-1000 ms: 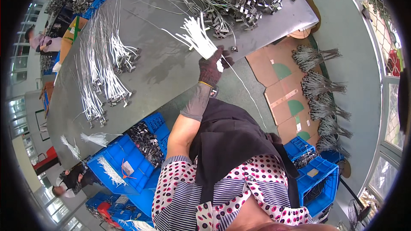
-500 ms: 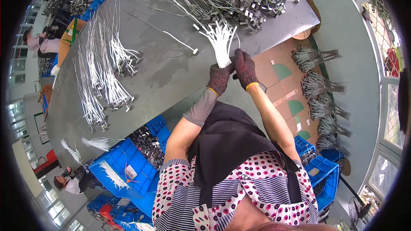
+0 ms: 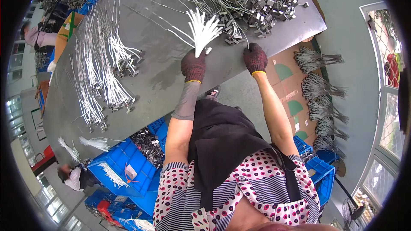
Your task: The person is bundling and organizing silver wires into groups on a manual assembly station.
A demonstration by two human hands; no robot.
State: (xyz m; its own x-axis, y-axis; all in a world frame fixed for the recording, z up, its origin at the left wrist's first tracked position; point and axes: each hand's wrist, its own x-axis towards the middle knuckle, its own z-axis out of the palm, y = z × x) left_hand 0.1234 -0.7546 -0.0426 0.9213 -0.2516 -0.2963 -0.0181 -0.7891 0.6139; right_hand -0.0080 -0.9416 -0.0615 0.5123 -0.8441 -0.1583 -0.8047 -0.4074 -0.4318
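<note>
My left hand [image 3: 193, 65], in a dark red-black knit glove, is closed round the lower end of a bundle of white sleeves [image 3: 200, 30] that fans out above the table. Beside that hand a small white block [image 3: 208, 51] sits at the end of a sleeved wire. My right hand [image 3: 256, 57], gloved alike, is closed at the table's near edge, with a thin wire [image 3: 247, 38] running from its fingertips toward the pile. That pile of grey metal blocks on long thin wires [image 3: 265, 6] lies just beyond both hands.
Rows of white-sleeved wires with dark ends [image 3: 107, 85] lie on the grey metal table [image 3: 158, 81] at left. Blue crates [image 3: 128, 158] stand below its near edge. Wire bundles [image 3: 323, 85] lean along the right wall beside flattened cardboard [image 3: 284, 81]. Other people are far left.
My hands have moved apart: the left went left with the white bundle, the right went right to a thin wire. The bundle now fans wider.
</note>
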